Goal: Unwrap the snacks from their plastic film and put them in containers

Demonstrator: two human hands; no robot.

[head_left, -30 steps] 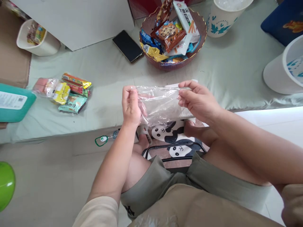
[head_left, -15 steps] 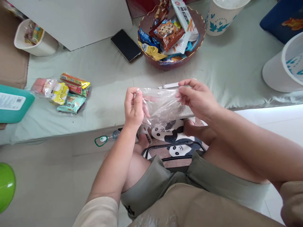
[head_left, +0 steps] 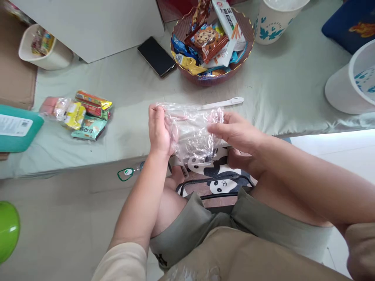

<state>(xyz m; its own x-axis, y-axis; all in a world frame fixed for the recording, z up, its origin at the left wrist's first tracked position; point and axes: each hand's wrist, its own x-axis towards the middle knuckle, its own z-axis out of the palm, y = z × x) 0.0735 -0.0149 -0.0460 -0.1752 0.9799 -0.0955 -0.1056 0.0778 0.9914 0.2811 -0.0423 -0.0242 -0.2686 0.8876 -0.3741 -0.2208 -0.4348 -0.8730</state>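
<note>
A crumpled clear plastic bag (head_left: 191, 130) is held between both hands above the front edge of a pale green cloth-covered surface (head_left: 131, 97). My left hand (head_left: 158, 130) grips the bag's left side with closed fingers. My right hand (head_left: 234, 130) pinches its right side, and the bag is bunched narrower between them. A white strip-like clip (head_left: 224, 103) lies on the cloth just behind the bag.
A brown bowl (head_left: 249, 35) full of snack packets stands at the back, a black phone (head_left: 156, 56) to its left. Loose snack packets (head_left: 80, 115) lie at the left near a teal box (head_left: 17, 128). White buckets (head_left: 350, 84) stand at right. My knees are below.
My right hand moved left and down, bunching the bag narrower and uncovering the white clip. The left hand shifted slightly left and up.
</note>
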